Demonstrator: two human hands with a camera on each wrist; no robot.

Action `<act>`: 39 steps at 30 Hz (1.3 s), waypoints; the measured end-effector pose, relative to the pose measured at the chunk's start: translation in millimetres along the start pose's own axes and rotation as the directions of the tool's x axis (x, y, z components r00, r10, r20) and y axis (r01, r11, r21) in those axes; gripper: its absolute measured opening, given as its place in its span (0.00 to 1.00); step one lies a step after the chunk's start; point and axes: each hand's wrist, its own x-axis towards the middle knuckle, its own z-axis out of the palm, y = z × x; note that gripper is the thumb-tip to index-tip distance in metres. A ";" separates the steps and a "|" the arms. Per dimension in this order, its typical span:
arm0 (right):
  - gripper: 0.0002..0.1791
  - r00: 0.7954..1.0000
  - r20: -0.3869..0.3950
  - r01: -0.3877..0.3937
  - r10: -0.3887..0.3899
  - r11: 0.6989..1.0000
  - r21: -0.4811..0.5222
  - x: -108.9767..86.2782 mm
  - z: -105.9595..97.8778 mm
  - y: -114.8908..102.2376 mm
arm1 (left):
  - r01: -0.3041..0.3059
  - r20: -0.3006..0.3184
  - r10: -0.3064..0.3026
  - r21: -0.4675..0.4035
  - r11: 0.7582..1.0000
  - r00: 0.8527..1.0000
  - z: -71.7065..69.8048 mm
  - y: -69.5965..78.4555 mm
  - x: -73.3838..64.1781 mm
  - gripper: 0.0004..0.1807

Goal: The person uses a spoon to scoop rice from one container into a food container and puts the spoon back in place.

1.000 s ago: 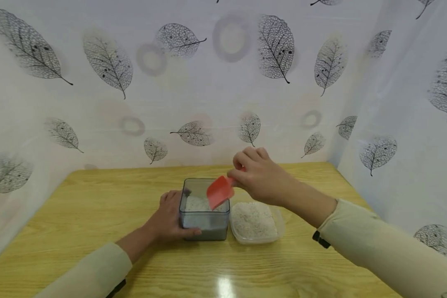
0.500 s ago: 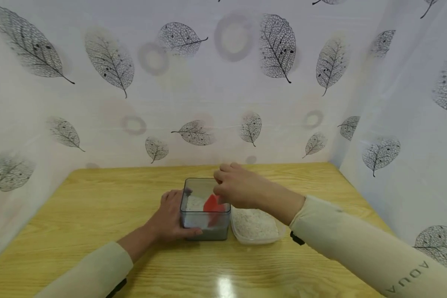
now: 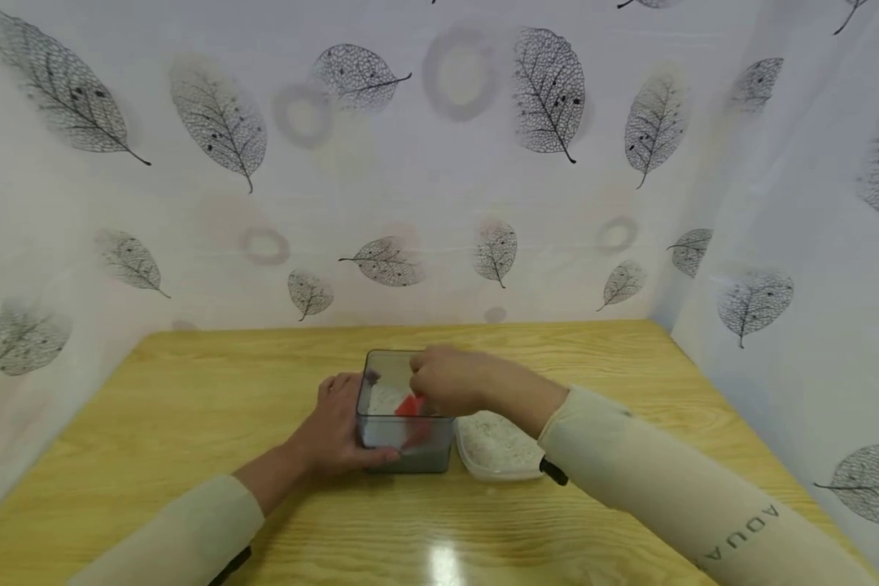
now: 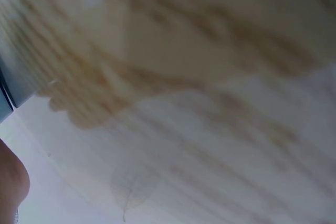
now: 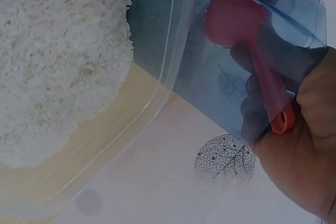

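Note:
A grey see-through square container (image 3: 417,462) stands on the table with white rice (image 3: 382,399) inside. My left hand (image 3: 337,431) grips its left side, the thumb lying across the front wall; only a bit of that hand shows in the left wrist view. Reaching over the right rim, my right hand (image 3: 454,381) holds a red scoop (image 3: 410,405) by its handle. In the right wrist view the scoop's bowl (image 5: 233,17) and the curled fingers (image 5: 254,103) show through the container's wall. The scoop's bowl is low in the container.
Against the container's right side sits a clear plastic tub (image 3: 494,472), filled with more white rice (image 3: 498,438) and partly covered by my right forearm. The wooden table (image 3: 212,407) ends at leaf-printed white sheeting (image 3: 410,187) behind and at the sides.
My right hand has moved left and down, taking the red scoop from above the rim to inside the container. My left hand keeps its hold on the container.

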 end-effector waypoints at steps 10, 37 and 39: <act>0.10 0.995 -0.090 0.046 -0.051 0.998 -0.047 -4.8 6.0 0.7 | 0.026 0.019 -0.025 -0.005 1.000 0.999 -2.5 4.4 0.9 0.60; 0.12 0.917 -0.345 -0.120 0.199 0.964 0.236 -40.4 22.6 7.1 | 0.013 0.013 -0.013 -0.008 1.000 1.000 -1.9 4.0 1.0 0.59; 0.12 0.911 -0.358 -0.120 0.204 0.963 0.242 -43.1 24.1 9.2 | 0.021 0.018 -0.021 -0.003 1.000 1.000 -3.1 4.9 0.8 0.59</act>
